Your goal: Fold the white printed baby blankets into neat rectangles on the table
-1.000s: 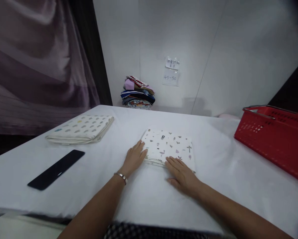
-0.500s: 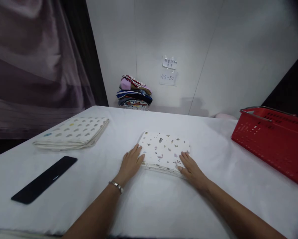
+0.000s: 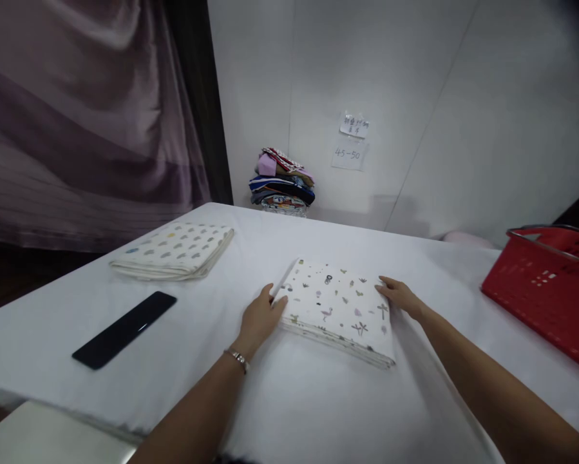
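A folded white cloth [image 3: 337,309] printed with small flamingos and plants lies flat in the middle of the white table [image 3: 289,399]. My left hand [image 3: 261,316] rests against its left edge, thumb on top at the corner, fingers pressed to the fold. My right hand [image 3: 401,296] touches the cloth's far right corner with fingers stretched out flat. Neither hand lifts the cloth.
A second folded cloth [image 3: 176,250] with grey dots lies at the left. A black flat device [image 3: 125,329] sits near the left front edge. A red plastic basket [image 3: 550,283] stands at the right. Several folded fabrics [image 3: 283,183] are stacked by the back wall.
My right hand slid from the cloth's near edge along to its far right corner. My left hand stayed at the left edge. The camera shifted slightly.
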The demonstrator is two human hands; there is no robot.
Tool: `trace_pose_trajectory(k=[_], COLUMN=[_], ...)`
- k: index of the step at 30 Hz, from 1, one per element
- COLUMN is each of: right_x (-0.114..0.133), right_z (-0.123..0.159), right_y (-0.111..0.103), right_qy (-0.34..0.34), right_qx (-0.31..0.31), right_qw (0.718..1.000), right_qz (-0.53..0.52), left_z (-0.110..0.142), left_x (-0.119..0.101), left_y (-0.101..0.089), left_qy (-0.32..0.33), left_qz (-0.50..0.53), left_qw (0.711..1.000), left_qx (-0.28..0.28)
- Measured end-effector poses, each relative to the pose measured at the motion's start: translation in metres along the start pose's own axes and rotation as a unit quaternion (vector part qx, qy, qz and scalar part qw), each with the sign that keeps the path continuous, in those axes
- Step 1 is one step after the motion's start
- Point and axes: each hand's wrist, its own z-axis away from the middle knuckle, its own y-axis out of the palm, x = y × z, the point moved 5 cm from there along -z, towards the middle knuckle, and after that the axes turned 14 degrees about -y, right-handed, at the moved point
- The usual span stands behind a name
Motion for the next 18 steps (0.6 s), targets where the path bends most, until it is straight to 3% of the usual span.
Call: trace_pose_trajectory(k=[4, 9, 13, 18], right_x=[0.000, -0.004, -0.005, -0.001], right_z=[-0.017, -0.025, -0.032, -0.030], right_y=[-0.001, 0.007, 0.006, 0.009], right_qy=[0.021, 0.064, 0.055, 0.044], right_qx=[0.066, 0.209, 0.207, 0.202], right_qw=[0.997, 0.971, 0.974, 0.968], right_qz=[-0.031, -0.102, -0.071, -0.141], left_z=[0.002, -0.004, -0.010, -0.007], left_x=[-0.002, -0.009, -0.015, -0.016], left_y=[-0.004, -0.005, -0.007, -0.009], left_qy=[-0.021, -0.029, -0.013, -0.003], left_qz=[-0.040, -0.089, -0.100, -0.064], left_qw=[0.998, 0.992, 0.986, 0.988], left_qx=[0.033, 0.088, 0.133, 0.138])
